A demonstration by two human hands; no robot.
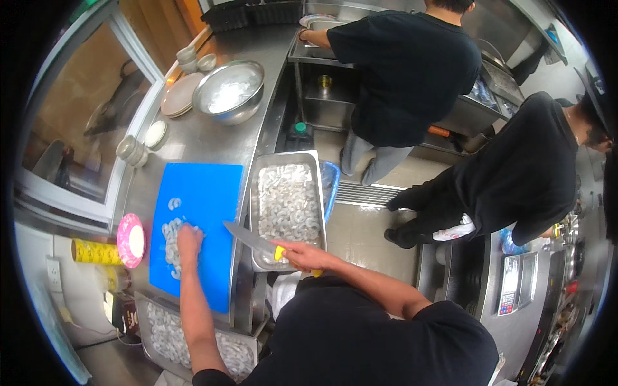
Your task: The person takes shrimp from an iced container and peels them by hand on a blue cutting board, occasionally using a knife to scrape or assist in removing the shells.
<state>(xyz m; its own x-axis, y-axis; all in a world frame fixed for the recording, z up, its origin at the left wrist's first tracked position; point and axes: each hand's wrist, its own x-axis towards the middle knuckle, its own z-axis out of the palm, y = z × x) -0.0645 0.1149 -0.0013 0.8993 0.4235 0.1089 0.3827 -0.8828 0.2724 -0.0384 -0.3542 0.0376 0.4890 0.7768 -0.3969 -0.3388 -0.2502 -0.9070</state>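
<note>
A chef's knife (251,240) with a yellow handle is gripped in my right hand (303,255). Its blade crosses the near end of a steel pan of peeled shrimp (287,202), and the tip reaches the edge of a blue cutting board (205,188). On the board lies a pile of raw shrimp (172,246), with one or two more pieces (174,203) lying apart above it. My left hand (189,240) is at the right side of the pile, fingers bent down onto it. Whether the fingers pinch a shrimp is hidden.
A second pan of shrimp (166,333) sits beside my left arm. A large steel bowl (229,91), plates (181,95) and a pink-rimmed dish (131,240) stand on the counter. Two people in black shirts (410,77) work to the right. A digital scale (516,282) rests behind.
</note>
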